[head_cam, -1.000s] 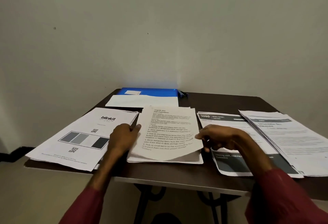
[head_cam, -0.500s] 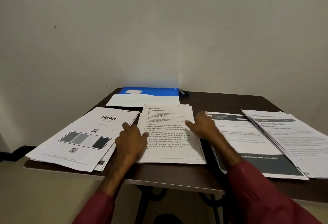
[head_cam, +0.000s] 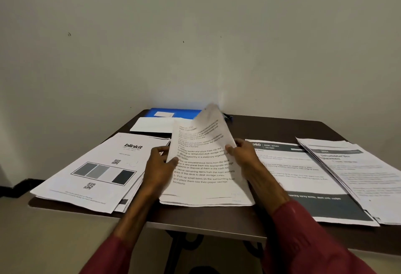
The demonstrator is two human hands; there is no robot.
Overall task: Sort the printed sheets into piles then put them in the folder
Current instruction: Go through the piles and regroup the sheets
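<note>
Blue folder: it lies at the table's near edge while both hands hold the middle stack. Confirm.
No: the head view shows the flat blue folder at the far edge of the dark table. The left hand and right hand do hold the middle stack of printed sheets.

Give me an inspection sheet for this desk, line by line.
Surface: dark table, mostly covered by paper.
Job's things: four piles in a row: blinkit pile, middle pile, dark-header pile, right pile; top sheet of the middle pile lifted at its far end; blue folder at the back.
Clutter: white sheet in front of the folder; dark pen-like item beside it.
Hands: left hand and right hand grip the top sheet's side edges.
Cables: nothing seen.
Surroundings: plain wall.
</note>
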